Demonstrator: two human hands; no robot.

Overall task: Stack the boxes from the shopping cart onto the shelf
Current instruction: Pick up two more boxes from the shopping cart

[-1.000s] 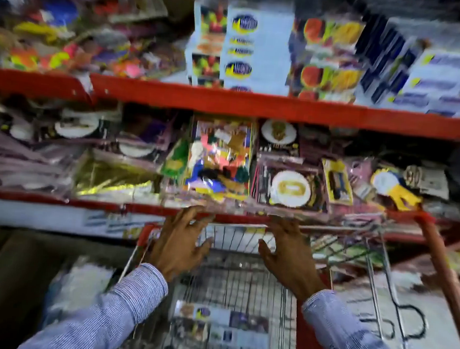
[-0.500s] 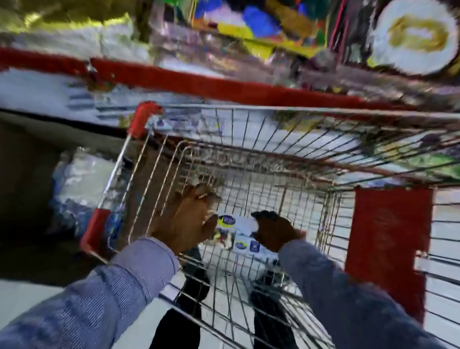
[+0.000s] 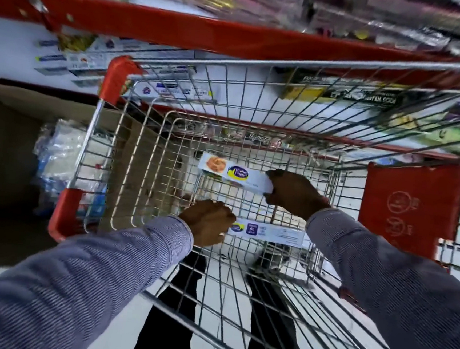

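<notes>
Both my arms reach down into a wire shopping cart point(image 3: 109, 147) with red corner guards. My right hand point(image 3: 294, 192) grips the right end of a long white box point(image 3: 231, 173) with a blue and yellow logo and a food picture, raised a little off the cart floor. My left hand point(image 3: 209, 221) is closed on the left end of a second long white box point(image 3: 268, 233) that lies nearer to me on the cart floor. The red shelf point(image 3: 180, 33) runs across the top, right behind the cart.
Similar long boxes point(image 3: 75, 57) lie on the lower shelf level behind the cart, with a dark boxed product point(image 3: 347, 92) to the right. A plastic-wrapped bundle point(image 3: 58, 156) sits left of the cart. The cart's red flap point(image 3: 409, 206) stands at right. My dark trouser legs show through the wire.
My view dropped from the shelves into the cart. Both hands went from the cart's rim down to its floor and each closed on a white box; the right one has lifted its box slightly.
</notes>
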